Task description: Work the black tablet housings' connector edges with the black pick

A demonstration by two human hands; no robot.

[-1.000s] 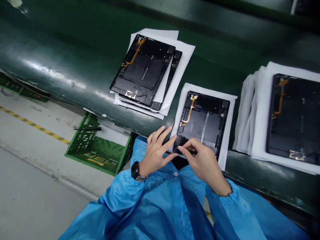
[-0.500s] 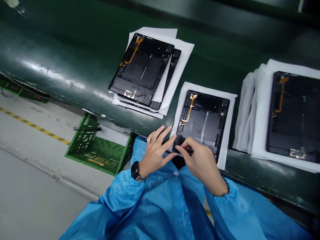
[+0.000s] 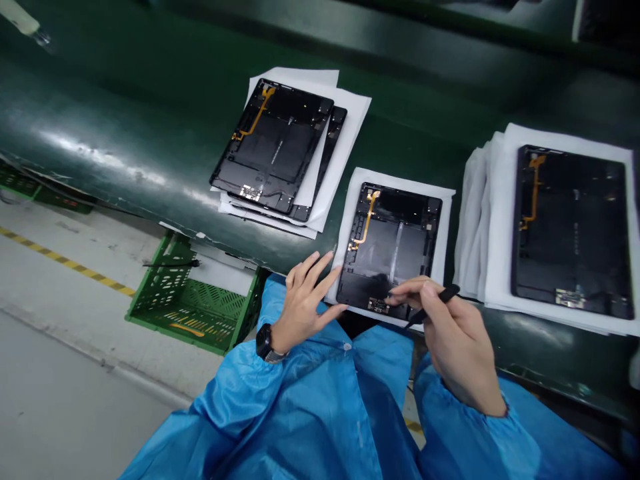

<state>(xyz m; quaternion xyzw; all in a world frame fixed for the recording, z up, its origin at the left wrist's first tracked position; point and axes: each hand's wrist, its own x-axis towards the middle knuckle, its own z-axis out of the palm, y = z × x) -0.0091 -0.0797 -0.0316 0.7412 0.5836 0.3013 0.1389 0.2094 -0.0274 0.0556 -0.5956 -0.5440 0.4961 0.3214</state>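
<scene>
While the open, empty left hand [image 3: 303,303] is held just beside a black tablet housing [image 3: 387,250] on white paper [image 3: 447,227], the housing's long axis is directed away from the body. A slim black tool [image 3: 430,305] is pinched by the right hand [image 3: 457,340], its fingertips held nearer, over the lower edge.

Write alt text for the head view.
The right hand holds a black pen-shaped tool over a black tablet housing with an orange flex cable; the left hand lies open beside it. Other housings lie on a dark green surface.
</scene>
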